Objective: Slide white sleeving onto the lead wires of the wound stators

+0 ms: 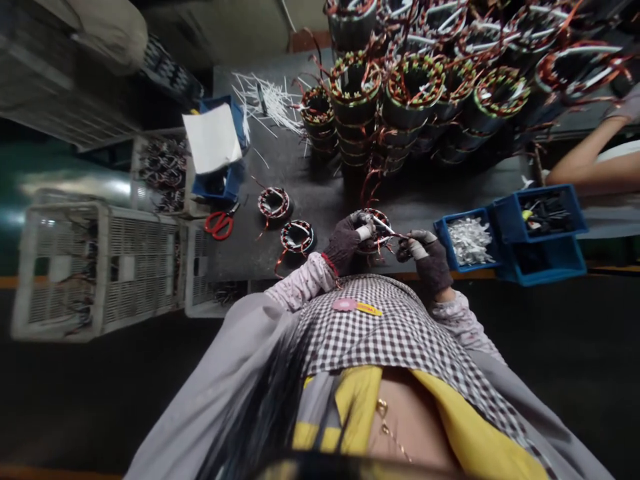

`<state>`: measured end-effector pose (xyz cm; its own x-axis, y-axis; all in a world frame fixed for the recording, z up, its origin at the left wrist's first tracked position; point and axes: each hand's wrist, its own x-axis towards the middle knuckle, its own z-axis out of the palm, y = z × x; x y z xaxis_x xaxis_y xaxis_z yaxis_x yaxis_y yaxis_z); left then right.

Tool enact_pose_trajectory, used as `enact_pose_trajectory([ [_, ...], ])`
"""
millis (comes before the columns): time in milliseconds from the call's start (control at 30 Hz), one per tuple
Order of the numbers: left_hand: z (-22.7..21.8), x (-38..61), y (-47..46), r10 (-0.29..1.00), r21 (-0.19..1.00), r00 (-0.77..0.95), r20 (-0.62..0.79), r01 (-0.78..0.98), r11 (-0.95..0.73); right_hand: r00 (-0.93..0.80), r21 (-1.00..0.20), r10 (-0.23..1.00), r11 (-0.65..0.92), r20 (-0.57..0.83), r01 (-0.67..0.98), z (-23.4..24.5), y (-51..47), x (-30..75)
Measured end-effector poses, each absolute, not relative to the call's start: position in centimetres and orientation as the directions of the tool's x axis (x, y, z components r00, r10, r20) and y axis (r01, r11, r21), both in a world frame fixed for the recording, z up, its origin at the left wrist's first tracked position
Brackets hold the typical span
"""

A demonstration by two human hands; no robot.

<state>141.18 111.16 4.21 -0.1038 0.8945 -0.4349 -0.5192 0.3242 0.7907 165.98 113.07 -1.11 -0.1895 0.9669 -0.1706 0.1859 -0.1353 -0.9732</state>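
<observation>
A motor stator (376, 219) with copper windings sits at the table's front edge, partly hidden behind my hands. A white insulating sleeve (384, 226) slants across its top, with dark reddish wire ends (399, 235) at its right end. My left hand (350, 241), in a dark glove with pale fingertips, is closed at the sleeve's left end, over the stator's rim. My right hand (426, 255), gloved alike, pinches the wire ends just right of the stator. Two smaller wound stators, one (273, 203) behind the other (297, 237), stand left of my left hand.
Stacked stators (355, 100) fill the table's back. Loose white sleeves (273, 103) lie back left; red-handled scissors (219, 225) lie near a blue bin (215, 187). Right are blue bins (467, 267) of white and black pieces, and another person's arm (590, 157). Crates (105, 267) stand left.
</observation>
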Motion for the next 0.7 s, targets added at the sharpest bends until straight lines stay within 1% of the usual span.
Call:
enact_pose_trajectory([
  [67,4.1,141.1,111.2,0.895,0.785,-0.093,-0.436,-0.526,0.328,-0.207,-0.975,0.958,-0.174,-0.201,0.140,-1.0,113.2,165.9],
  [133,3.9,141.0,111.1,0.902,0.790,-0.090,-0.423,-0.525,0.318,-0.198,-0.979,0.965,-0.145,-0.172,0.144,-0.9,113.3,165.8],
  [233,3.4,140.9,111.1,0.912,0.807,-0.097,-0.398,-0.510,0.298,-0.250,-0.953,0.966,0.008,-0.072,0.303,-0.5,113.8,166.0],
  [300,3.1,140.9,111.0,0.919,0.815,-0.095,-0.383,-0.504,0.287,-0.322,-0.924,0.944,0.064,-0.066,0.377,-0.1,114.3,166.0],
  [333,3.0,140.9,110.9,0.923,0.817,-0.093,-0.374,-0.503,0.280,-0.358,-0.926,0.930,0.057,-0.087,0.374,0.2,114.5,165.9],
  [433,3.0,140.9,110.9,0.933,0.832,-0.108,-0.344,-0.495,0.250,-0.442,-0.956,0.883,-0.027,-0.160,0.292,1.4,115.1,165.2],
  [500,3.1,141.1,110.9,0.932,0.838,-0.126,-0.340,-0.490,0.240,-0.478,-0.959,0.854,-0.078,-0.205,0.271,2.6,115.5,164.8],
  [567,3.3,141.2,111.0,0.927,0.836,-0.124,-0.355,-0.487,0.255,-0.495,-0.944,0.814,-0.188,-0.304,0.272,4.1,116.2,164.7],
  [633,3.5,141.2,111.1,0.920,0.831,-0.111,-0.375,-0.481,0.280,-0.526,-0.895,0.727,-0.318,-0.441,0.312,5.7,117.3,164.5],
  [700,3.6,141.3,111.1,0.917,0.828,-0.113,-0.383,-0.482,0.287,-0.557,-0.820,0.606,-0.359,-0.568,0.445,7.3,118.9,163.9],
])
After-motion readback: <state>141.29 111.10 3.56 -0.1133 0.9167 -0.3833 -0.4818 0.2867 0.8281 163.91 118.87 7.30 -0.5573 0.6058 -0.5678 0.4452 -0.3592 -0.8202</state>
